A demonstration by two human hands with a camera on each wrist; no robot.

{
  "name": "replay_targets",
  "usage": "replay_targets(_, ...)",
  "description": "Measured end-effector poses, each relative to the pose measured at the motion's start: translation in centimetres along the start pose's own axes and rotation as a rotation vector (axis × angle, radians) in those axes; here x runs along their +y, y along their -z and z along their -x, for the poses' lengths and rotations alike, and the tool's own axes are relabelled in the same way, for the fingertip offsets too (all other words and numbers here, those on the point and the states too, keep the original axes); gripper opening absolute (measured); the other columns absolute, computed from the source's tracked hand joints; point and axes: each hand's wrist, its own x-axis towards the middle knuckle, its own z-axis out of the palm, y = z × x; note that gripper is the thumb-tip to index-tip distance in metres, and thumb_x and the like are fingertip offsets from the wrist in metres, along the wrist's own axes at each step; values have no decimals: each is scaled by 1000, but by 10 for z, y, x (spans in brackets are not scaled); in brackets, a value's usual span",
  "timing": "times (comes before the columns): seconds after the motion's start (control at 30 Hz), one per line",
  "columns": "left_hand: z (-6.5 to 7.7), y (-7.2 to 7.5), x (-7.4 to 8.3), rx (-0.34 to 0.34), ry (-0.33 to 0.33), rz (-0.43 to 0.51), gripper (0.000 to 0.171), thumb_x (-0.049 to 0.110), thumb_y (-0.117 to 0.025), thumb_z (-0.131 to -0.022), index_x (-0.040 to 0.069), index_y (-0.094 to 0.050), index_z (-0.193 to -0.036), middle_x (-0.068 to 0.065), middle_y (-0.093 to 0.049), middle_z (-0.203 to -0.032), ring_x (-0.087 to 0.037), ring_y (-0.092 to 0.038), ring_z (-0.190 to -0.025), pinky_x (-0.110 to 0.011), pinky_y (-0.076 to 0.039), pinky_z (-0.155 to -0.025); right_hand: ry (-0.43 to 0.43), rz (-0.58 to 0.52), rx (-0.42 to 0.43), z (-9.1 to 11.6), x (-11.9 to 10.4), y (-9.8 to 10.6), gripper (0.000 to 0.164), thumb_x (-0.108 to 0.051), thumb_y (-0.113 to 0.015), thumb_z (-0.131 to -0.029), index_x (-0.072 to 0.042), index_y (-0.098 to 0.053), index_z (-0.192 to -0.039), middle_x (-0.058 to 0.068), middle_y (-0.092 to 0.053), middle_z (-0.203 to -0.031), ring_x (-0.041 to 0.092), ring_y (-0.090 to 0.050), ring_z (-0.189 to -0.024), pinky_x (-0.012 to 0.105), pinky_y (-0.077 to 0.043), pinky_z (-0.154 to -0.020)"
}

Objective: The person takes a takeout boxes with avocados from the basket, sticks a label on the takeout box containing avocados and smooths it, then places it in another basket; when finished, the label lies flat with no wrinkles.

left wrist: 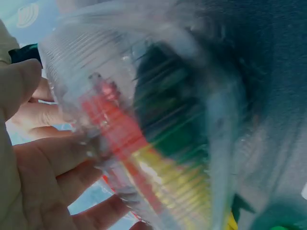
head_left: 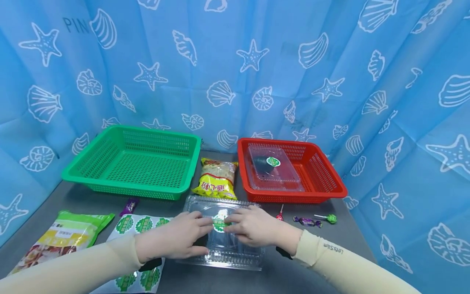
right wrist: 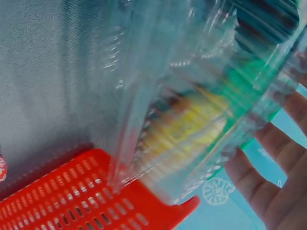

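Note:
A clear plastic clamshell box (head_left: pixel 235 258) lies on the table in front of me, a round green-and-white sticker (head_left: pixel 220 221) on its lid. My left hand (head_left: pixel 178 237) rests on the lid from the left, fingertips at the sticker's edge. From the other side my right hand (head_left: pixel 253 225) touches the lid, its fingers reaching the sticker's right edge. Both wrist views show fingers spread along the box, with colours showing through the plastic (left wrist: pixel 144 96) (right wrist: pixel 192 129). Under the left forearm lies a sheet of round green stickers (head_left: pixel 143 224).
A green basket (head_left: pixel 128 190) stands back left. Back right, a red basket (head_left: pixel 293 198) holds another stickered clear box (head_left: pixel 275 167). Between them lies a yellow food packet (head_left: pixel 216 179). Another food bag (head_left: pixel 62 237) is at left. Wrapped candies (head_left: pixel 308 221) and lollipops (head_left: pixel 331 219) lie right.

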Motion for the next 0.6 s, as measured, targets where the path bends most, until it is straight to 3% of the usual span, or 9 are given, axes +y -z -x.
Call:
replay_targets(0.1, 4, -2, -2, 5, 28, 11, 67, 65, -28, -82, 18, -50, -124, 2, -48, -126, -23, -43, -111, -48, -40, -85, -25, -41, 2, 4, 1, -1, 32, -26, -54, -82, -28, -58, -114, -7, -54, -116, 12, -46, -107, 34, -44, -83)
replay_targets(0.2, 10, -3, -4, 51, 62, 97, 63, 62, -31, -83, 16, -53, -121, 2, -50, -124, -25, -42, -114, -48, -36, -89, -65, -94, 38, 6, 1, 1, 28, -27, -55, -81, -25, -61, -108, -5, -55, -113, 12, -47, -106, 34, -43, -85)
replay_targets(0.27, 16, -4, -5, 142, 93, 201, 55, 56, -39, -85, 15, -58, -115, 1, -52, -121, -23, -42, -115, -46, -36, -91, -128, -147, 95, 9, 1, 2, 24, -26, -57, -80, -22, -63, -103, -3, -56, -111, 12, -48, -103, 33, -42, -86)
replay_targets(0.37, 30, -6, -4, 348, 190, 391, 36, 42, -52, -84, 15, -62, -106, 1, -53, -119, -19, -43, -114, -43, -38, -90, -304, -214, 220, 15, 1, 3, 23, -25, -63, -77, -19, -64, -99, -3, -56, -108, 10, -48, -99, 32, -43, -85)
replay_targets(0.5, 48, -16, 1, 598, 407, 657, 25, 27, -62, -81, 17, -60, -104, 2, -48, -118, -17, -44, -111, -43, -44, -82, -566, -283, 362, 27, 0, -5, 33, -22, -68, -73, -17, -61, -105, -3, -54, -108, 11, -48, -99, 34, -45, -82)
replay_targets(0.6, 56, -26, 6, 694, 552, 842, 26, 19, -63, -80, 14, -58, -105, 0, -47, -116, -22, -46, -105, -41, -48, -77, -681, -335, 395, 34, -3, -16, 39, -22, -68, -74, -17, -59, -112, 1, -52, -115, 16, -46, -105, 39, -44, -84)
